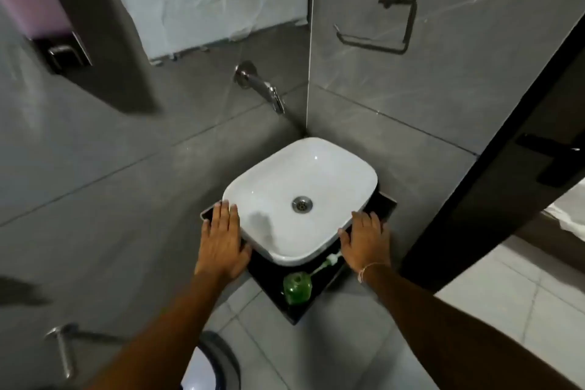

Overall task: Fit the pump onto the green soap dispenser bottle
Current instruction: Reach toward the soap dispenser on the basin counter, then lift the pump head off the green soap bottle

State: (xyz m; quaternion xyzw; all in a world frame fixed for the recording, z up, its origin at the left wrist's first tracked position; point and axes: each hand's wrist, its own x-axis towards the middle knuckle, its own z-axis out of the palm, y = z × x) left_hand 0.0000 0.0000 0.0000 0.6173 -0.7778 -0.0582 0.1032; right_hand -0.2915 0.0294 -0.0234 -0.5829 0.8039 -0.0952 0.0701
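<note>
Green bottle (294, 286) near sink (348, 165) front rim, pump (326, 263) loose beside; both hands flat, empty. Risk: bottle tips at grab.

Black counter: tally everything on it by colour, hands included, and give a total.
White: 1, the basin
Green: 1, the soap bottle
Green and white: 1, the pump, lying loose beside the bottle
Bare hands: 2, left hand and right hand, flat on the counter
Total: 5
</note>
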